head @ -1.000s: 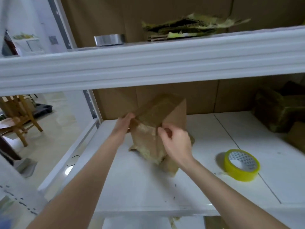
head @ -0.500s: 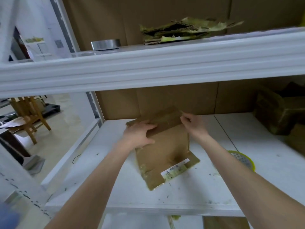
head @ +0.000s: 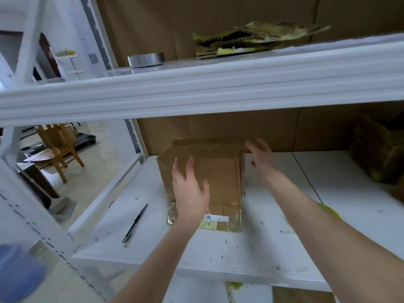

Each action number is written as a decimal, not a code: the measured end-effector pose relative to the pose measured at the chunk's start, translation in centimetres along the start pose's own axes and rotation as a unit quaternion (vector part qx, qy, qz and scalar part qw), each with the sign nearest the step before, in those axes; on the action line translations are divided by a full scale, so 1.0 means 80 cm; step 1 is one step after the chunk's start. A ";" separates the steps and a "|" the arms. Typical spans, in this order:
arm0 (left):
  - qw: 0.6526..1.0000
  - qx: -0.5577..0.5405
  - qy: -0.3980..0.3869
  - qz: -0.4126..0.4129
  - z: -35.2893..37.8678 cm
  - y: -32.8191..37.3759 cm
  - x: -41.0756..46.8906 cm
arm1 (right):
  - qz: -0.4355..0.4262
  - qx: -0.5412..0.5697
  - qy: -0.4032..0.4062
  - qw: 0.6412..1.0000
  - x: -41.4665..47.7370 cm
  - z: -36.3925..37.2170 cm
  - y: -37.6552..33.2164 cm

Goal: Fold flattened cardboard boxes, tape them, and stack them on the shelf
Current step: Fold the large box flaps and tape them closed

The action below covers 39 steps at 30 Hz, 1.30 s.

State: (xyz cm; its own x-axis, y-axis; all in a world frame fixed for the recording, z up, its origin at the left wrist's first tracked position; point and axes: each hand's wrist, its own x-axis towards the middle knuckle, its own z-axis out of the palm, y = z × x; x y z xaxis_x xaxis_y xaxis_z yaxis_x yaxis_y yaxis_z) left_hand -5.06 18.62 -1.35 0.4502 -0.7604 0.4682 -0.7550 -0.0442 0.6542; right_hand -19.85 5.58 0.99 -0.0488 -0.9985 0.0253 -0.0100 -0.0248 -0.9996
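Note:
A brown cardboard box [head: 220, 171] stands squared up on the white shelf board [head: 251, 243], a barcode label and tape on its near lower flap. My left hand [head: 190, 189] lies against the box's near face with fingers spread and straight. My right hand [head: 259, 154] is at the box's upper right corner, fingers extended; it is blurred, and I cannot tell if it touches. A yellow tape roll [head: 330, 209] peeks out from behind my right forearm.
A black utility knife [head: 134, 223] lies on the shelf left of the box. Several taped boxes [head: 380, 154] sit at the right. On the upper shelf rest a silver tape roll [head: 146, 60] and flattened cardboard [head: 251, 40]. A wooden chair [head: 59, 147] stands at left.
The folded cardboard has been opened into a box shape standing on the shelf. Both hands let go of its edges and now lie open against it. The knife came into view.

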 end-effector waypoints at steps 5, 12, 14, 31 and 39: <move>0.991 -0.075 -0.052 -0.093 -0.002 0.020 -0.009 | -0.002 -0.002 -0.058 0.998 0.023 0.022 -0.007; 0.963 -0.177 -0.082 -0.188 0.004 0.017 0.014 | 0.012 -0.116 -0.156 0.981 0.019 0.009 0.007; 0.962 -0.179 -0.104 -0.178 0.005 0.008 0.023 | 0.004 -0.113 -0.161 0.980 0.000 0.003 0.006; 0.971 0.031 -0.216 0.097 0.009 0.005 0.020 | -0.130 -0.391 -0.016 0.911 -0.123 -0.030 0.036; 0.961 0.017 -0.270 0.064 0.005 0.010 0.033 | -0.179 -0.438 0.017 0.881 -0.113 -0.028 0.041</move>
State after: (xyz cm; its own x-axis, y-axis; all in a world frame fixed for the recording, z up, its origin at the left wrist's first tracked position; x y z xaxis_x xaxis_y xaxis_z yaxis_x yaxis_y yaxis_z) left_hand -4.60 16.31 0.19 0.0466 -0.9857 0.1621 -0.8072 0.0585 0.5874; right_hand -21.64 14.67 -2.51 0.0850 -0.9316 0.3533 -0.7966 -0.2766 -0.5376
